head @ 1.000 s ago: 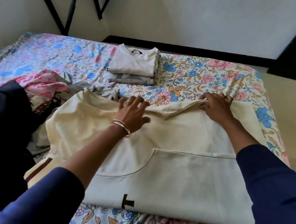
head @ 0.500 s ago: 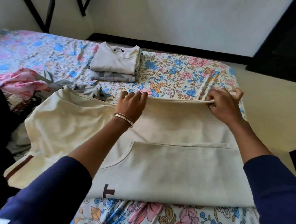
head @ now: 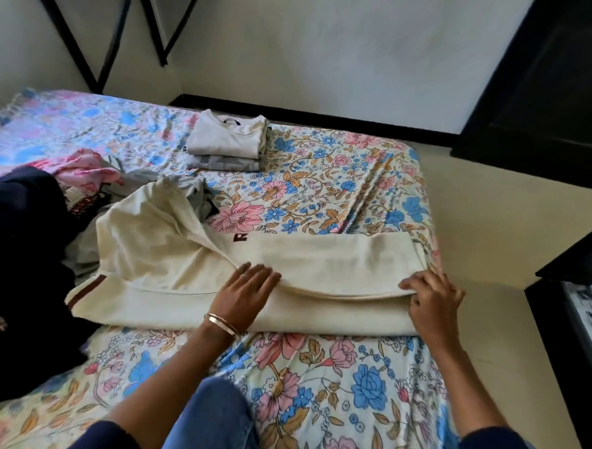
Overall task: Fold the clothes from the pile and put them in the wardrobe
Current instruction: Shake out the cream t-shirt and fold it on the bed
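The cream garment (head: 324,274) lies across the bed's (head: 349,410) near right part, folded lengthwise once, its top end still spread loose; the left hand (head: 246,292) presses flat on it with straight fingers while the right hand (head: 432,299) pinches its folded edge at the mattress side. Two folded tops (head: 228,142) sit stacked farther back, and the unfolded pile (head: 90,180) waits left, so I judge most folding and all wardrobe trips remain. Bare sheet between leaves room; the right end is near the bed's edge.

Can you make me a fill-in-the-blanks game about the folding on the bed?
1. The left hand lies flat on the cream ____.
2. The bracelet is on the ____ wrist.
3. The folded stack holds ____ garments.
4. The bedsheet is printed with ____.

Missing words: garment; left; two; flowers
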Tool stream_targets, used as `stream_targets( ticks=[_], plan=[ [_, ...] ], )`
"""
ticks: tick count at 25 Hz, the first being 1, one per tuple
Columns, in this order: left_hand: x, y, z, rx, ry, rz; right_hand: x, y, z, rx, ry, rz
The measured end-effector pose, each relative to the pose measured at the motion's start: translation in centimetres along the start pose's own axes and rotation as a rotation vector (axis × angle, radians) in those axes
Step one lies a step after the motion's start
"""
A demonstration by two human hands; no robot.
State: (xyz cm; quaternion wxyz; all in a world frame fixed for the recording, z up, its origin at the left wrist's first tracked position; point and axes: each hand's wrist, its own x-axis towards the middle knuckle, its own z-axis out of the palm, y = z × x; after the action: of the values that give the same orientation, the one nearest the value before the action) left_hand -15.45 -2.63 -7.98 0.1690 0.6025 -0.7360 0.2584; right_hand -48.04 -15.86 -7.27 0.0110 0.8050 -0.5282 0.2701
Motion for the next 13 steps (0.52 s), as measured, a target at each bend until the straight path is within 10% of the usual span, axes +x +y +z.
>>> stream_targets(
  ticks=[13],
  plan=[
    [-1.3,3.5,-1.7,-0.01,-0.298,-0.131,-2.4,-1.0,-1.2,0.109,-0.139,0.3]
  ],
)
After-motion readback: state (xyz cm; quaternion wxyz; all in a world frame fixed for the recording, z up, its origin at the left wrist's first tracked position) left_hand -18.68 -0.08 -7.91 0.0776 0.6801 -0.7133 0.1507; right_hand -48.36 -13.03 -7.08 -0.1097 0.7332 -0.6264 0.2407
